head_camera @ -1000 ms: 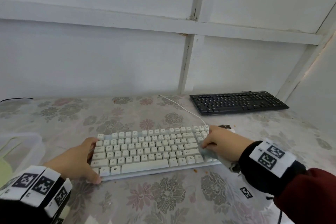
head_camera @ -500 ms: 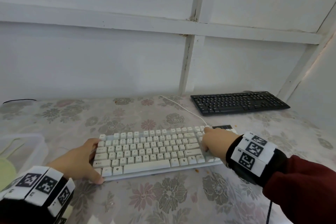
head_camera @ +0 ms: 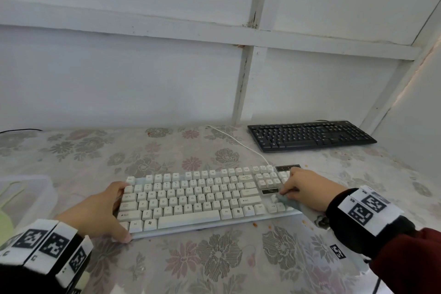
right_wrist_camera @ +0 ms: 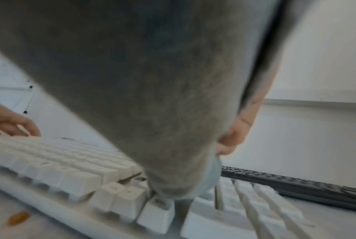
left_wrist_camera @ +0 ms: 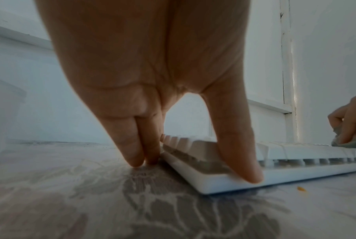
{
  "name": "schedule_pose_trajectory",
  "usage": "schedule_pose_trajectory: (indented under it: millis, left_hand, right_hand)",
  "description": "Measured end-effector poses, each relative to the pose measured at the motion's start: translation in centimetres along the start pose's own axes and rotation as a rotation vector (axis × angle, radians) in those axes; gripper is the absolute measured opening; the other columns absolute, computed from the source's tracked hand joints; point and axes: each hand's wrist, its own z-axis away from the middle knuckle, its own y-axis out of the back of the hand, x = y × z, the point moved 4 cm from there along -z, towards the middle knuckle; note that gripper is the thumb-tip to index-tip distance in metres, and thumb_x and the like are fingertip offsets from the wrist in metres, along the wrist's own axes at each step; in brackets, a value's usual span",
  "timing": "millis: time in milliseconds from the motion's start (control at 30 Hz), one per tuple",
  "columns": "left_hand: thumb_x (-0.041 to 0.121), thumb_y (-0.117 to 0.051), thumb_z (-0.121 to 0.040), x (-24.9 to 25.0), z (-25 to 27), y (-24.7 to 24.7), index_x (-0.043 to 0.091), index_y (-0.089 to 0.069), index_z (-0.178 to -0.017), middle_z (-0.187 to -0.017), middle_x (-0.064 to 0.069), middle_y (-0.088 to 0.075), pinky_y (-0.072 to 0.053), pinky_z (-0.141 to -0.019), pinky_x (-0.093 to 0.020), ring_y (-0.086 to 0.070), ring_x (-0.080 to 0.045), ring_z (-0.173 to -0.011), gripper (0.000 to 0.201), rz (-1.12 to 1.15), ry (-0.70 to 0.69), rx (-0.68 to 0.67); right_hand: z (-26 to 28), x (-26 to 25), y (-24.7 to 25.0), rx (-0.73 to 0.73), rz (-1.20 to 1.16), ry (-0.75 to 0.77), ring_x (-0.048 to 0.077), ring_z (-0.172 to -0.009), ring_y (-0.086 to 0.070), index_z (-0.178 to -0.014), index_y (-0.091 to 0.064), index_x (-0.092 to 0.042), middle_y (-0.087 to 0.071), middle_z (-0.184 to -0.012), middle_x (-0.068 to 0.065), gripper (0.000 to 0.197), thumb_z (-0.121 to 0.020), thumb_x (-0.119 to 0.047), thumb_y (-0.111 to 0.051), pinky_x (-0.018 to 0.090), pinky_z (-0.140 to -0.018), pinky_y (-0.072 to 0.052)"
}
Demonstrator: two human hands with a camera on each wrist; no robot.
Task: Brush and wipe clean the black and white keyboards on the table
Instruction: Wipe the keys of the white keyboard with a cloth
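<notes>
The white keyboard (head_camera: 191, 198) lies across the middle of the floral tablecloth (head_camera: 214, 258). My left hand (head_camera: 114, 212) steadies its left end. The straight fingers (left_wrist_camera: 132, 153) stand on the cloth against the side edge, and the thumb (left_wrist_camera: 238, 153) presses the front corner. My right hand (head_camera: 300, 191) grips a grey-blue cloth (head_camera: 286, 201) and presses it on the keys at the keyboard's right end. That cloth (right_wrist_camera: 152, 97) fills most of the right wrist view. The black keyboard (head_camera: 310, 136) rests untouched at the back right by the wall.
A clear plastic tub (head_camera: 26, 196) stands at the left edge with something green in it. The white cable (head_camera: 233, 141) runs from the white keyboard toward the wall. Orange crumbs (head_camera: 255, 224) lie on the tablecloth in front of the keyboard. White walls close off the back and right.
My right hand slid the cloth toward the keyboard's far edge, then back toward me and a little to the right. The left hand and both keyboards stayed put.
</notes>
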Motion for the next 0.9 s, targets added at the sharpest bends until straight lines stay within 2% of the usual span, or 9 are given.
schedule_pose_trajectory:
  millis: [133,233,367,467,600,667,733,833,900]
  left_hand:
    - [0.019,-0.09,-0.049,0.0,0.0,-0.1,0.025,-0.02,-0.142,-0.122,0.013,-0.048,-0.038,-0.089,-0.019,-0.049,-0.008,-0.11,0.116,-0.002,0.011,0.001]
    - [0.02,-0.09,-0.049,0.2,0.0,-0.1,0.024,-0.019,-0.142,-0.131,0.009,-0.048,-0.038,-0.089,-0.019,-0.049,-0.008,-0.11,0.117,-0.025,0.013,0.005]
    - [0.026,-0.09,-0.044,0.2,0.2,0.1,0.024,-0.019,-0.142,-0.134,0.007,-0.046,-0.038,-0.092,-0.022,-0.048,-0.011,-0.112,0.121,-0.038,0.017,0.009]
    - [0.028,-0.088,-0.034,0.1,0.0,0.2,0.024,-0.021,-0.142,-0.127,0.009,-0.048,-0.039,-0.096,-0.025,-0.049,-0.013,-0.116,0.127,-0.007,0.006,-0.004]
    - [0.026,-0.089,-0.043,0.1,-0.1,0.1,0.025,-0.02,-0.141,-0.121,0.013,-0.048,-0.038,-0.089,-0.02,-0.049,-0.011,-0.112,0.12,-0.013,0.0,-0.011]
    - [0.028,-0.088,-0.044,0.0,-0.1,0.1,0.026,-0.019,-0.141,-0.124,0.011,-0.049,-0.04,-0.087,-0.02,-0.051,-0.011,-0.111,0.119,-0.03,0.008,-0.011]
    - [0.029,-0.088,-0.043,-0.1,-0.2,0.1,0.027,-0.019,-0.141,-0.126,0.011,-0.05,-0.04,-0.087,-0.021,-0.051,-0.011,-0.11,0.12,-0.038,0.007,-0.007]
    - [0.029,-0.088,-0.043,0.0,-0.2,0.2,0.026,-0.018,-0.141,-0.13,0.008,-0.049,-0.039,-0.09,-0.021,-0.049,-0.011,-0.112,0.121,-0.049,0.0,0.004]
    - [0.031,-0.088,-0.04,0.1,-0.2,0.2,0.025,-0.018,-0.141,-0.13,0.007,-0.048,-0.038,-0.093,-0.022,-0.048,-0.012,-0.114,0.124,-0.055,-0.001,-0.004]
  right_hand:
    - [0.1,-0.2,-0.1,0.014,-0.022,-0.04,0.018,-0.086,-0.048,-0.102,-0.073,-0.016,-0.029,-0.08,-0.011,0.025,-0.095,-0.023,-0.05,0.011,-0.06,-0.032]
    - [0.0,-0.8,-0.4,-0.037,0.036,-0.068,0.021,-0.085,-0.048,-0.101,-0.072,-0.013,-0.029,-0.081,-0.007,0.025,-0.095,-0.021,-0.048,0.013,-0.056,-0.031]
    - [-0.1,-1.0,-0.5,-0.123,0.173,-0.116,0.023,-0.086,-0.044,-0.113,-0.068,-0.017,-0.032,-0.095,-0.001,0.024,-0.096,-0.021,-0.052,0.026,-0.074,-0.042]
    - [-0.3,-2.0,-0.4,-0.152,0.329,-0.145,0.025,-0.086,-0.039,-0.107,-0.063,-0.008,-0.028,-0.1,0.003,0.021,-0.093,-0.005,-0.049,0.034,-0.073,-0.042]
    - [-0.2,-2.4,-0.3,-0.126,0.415,-0.157,0.023,-0.085,-0.035,-0.1,-0.06,-0.008,-0.032,-0.1,0.007,0.015,-0.093,-0.004,-0.047,0.033,-0.071,-0.039]
    - [0.2,-1.5,0.3,-0.095,0.376,-0.183,0.023,-0.084,-0.037,-0.077,-0.052,-0.011,-0.035,-0.101,0.006,0.018,-0.094,-0.008,-0.047,0.032,-0.071,-0.039]
    - [0.7,0.1,1.1,-0.076,0.321,-0.21,0.022,-0.078,-0.041,-0.066,-0.045,-0.01,-0.035,-0.099,0.004,0.03,-0.095,-0.015,-0.05,0.029,-0.069,-0.039]
    - [1.5,2.0,2.1,0.025,0.162,-0.14,0.014,-0.068,-0.044,-0.083,-0.067,-0.007,-0.036,-0.09,-0.001,0.03,-0.096,-0.028,-0.049,0.016,-0.059,-0.034]
    - [1.6,2.5,1.7,0.048,0.065,-0.089,0.014,-0.073,-0.045,-0.097,-0.072,-0.013,-0.034,-0.084,-0.005,0.031,-0.097,-0.03,-0.047,0.016,-0.057,-0.031]
